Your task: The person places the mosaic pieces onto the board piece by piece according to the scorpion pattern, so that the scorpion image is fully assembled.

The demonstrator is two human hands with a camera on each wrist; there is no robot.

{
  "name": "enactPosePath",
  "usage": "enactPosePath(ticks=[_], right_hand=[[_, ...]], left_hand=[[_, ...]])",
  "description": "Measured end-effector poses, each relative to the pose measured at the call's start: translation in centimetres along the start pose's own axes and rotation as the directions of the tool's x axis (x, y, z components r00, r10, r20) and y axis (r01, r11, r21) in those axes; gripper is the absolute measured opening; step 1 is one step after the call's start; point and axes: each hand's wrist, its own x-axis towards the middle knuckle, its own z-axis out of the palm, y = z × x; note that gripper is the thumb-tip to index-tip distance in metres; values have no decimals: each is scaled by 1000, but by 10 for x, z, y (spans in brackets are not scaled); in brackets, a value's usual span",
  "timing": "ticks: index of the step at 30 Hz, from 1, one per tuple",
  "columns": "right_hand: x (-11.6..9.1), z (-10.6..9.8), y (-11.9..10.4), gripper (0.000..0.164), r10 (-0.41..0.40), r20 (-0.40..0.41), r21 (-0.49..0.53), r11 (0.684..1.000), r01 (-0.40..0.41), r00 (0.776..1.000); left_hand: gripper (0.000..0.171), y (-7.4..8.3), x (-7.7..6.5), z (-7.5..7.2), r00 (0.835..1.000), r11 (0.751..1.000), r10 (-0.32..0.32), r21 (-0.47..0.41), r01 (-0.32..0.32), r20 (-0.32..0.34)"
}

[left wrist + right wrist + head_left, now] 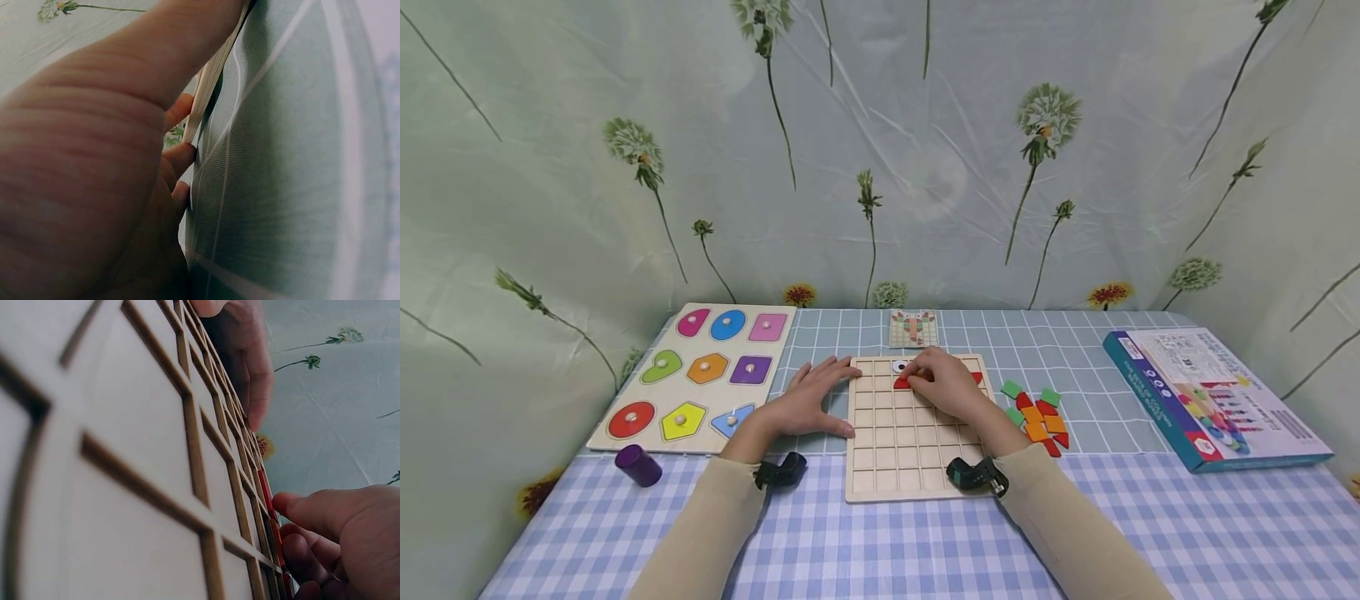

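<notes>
A wooden grid board [895, 454] lies in front of me. My left hand [805, 400] rests along its left edge, thumb and fingers spread; in the left wrist view, fingertips touch the board's side. My right hand [946, 385] is over the upper rows, its thumb and curled fingers pinching a red piece [901, 383] at a cell. In the right wrist view the thumb touches a red piece [265, 490] sitting low in the grid. An eye-patterned piece [898, 367] is in the top row. Another red piece [977, 377] shows right of the hand, which hides nearby cells.
Loose red, orange and green pieces [1035, 423] lie right of the board. A small pattern card [913, 328] is behind it. At left are a knobbed shape puzzle [700, 392] and a purple cylinder [638, 465]. A boxed toy [1217, 400] lies at right.
</notes>
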Motion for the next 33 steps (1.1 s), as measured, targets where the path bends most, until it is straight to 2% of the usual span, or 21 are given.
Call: enactPosePath(ticks=[8, 14, 23, 29, 33], right_hand=[[-1, -1, 0, 10, -27, 9, -18, 999, 27, 1000], [-3, -2, 2, 22, -45, 57, -23, 999, 46, 997], [-3, -6, 2, 17, -49, 71, 16, 999, 48, 996], [-4, -18, 1, 14, -52, 154, 61, 997, 43, 987], [-6, -31, 3, 18, -39, 224, 119, 993, 12, 974]], left_hand=[[92, -1, -1, 1, 1000, 1000, -3, 10, 3, 2], [93, -2, 0, 2, 1000, 1000, 1, 7, -1, 5], [92, -2, 1, 1, 1000, 1000, 7, 15, -7, -6], [92, -2, 0, 1, 1000, 1000, 2, 11, -2, -8], [92, -1, 1, 2, 1000, 1000, 0, 13, 0, -5]])
